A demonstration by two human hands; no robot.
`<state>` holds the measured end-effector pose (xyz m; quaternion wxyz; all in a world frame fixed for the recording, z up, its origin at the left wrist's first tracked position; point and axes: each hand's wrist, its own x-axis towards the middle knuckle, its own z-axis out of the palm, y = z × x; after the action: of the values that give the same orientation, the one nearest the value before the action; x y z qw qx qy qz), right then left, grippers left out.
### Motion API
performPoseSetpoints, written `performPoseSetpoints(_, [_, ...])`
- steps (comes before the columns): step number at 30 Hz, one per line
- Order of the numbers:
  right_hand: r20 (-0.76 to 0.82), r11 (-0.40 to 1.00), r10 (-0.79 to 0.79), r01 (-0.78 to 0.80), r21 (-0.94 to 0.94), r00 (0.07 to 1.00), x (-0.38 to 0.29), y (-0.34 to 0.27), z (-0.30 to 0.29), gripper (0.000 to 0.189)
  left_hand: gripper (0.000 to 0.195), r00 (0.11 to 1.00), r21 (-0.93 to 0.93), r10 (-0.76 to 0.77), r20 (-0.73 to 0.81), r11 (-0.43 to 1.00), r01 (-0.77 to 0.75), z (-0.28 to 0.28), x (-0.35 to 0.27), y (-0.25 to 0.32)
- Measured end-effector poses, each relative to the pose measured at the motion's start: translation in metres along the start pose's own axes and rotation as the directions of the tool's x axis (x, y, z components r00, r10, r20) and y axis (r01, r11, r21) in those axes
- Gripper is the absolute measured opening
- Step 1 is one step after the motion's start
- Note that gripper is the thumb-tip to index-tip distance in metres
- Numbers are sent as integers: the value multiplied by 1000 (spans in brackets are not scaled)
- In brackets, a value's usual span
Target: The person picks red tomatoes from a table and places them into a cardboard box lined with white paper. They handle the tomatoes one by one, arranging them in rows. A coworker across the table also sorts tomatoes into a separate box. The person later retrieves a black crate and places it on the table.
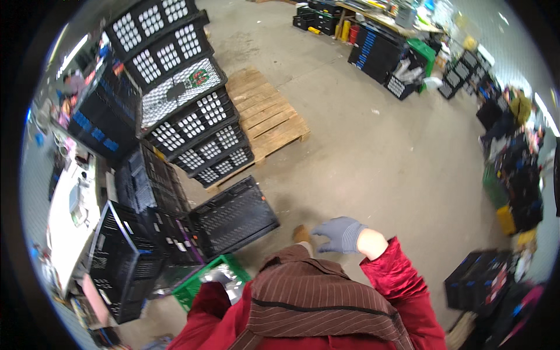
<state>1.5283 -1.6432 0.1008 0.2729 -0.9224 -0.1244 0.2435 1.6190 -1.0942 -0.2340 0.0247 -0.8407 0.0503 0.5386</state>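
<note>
My right hand (340, 235), in a grey knitted glove, hangs in the air over the concrete floor with its fingers apart and nothing in them. Just left of its fingertips a brown shoe (301, 233) shows below my striped brown apron (315, 288). My left hand cannot be made out; only its dark red sleeve (209, 302) shows, beside a green plastic crate (183, 289). Inside that crate lie shiny whitish items (225, 275), too blurred to name. Beyond the green crate, a black plastic crate (236, 216) shows its ribbed inside.
Stacked black perforated crates (188, 124) stand at the left on a wooden pallet (267, 109). More black crates (127, 258) stand near a white table (72, 218). A cluttered workbench (393, 26) is at the back. Dark crates (477, 280) and piled goods line the right side.
</note>
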Motion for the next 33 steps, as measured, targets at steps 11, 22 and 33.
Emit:
performPoseSetpoints(11, [14,869,387,-370,329,922,91,256,-95,56,39,516,-121,498,-697,628,-769,-352,6,372])
performPoseSetpoints(22, [58,932,-296,275,236,953,395,316,-277,46,40,556,-585,-271,-786,617,-526,-400,-7,386])
performPoseSetpoints(33, [165,677,-97,-57,734,982,565,165,-319,42,34,-258,-677,-931,-257,364,-640,-488,-45,111])
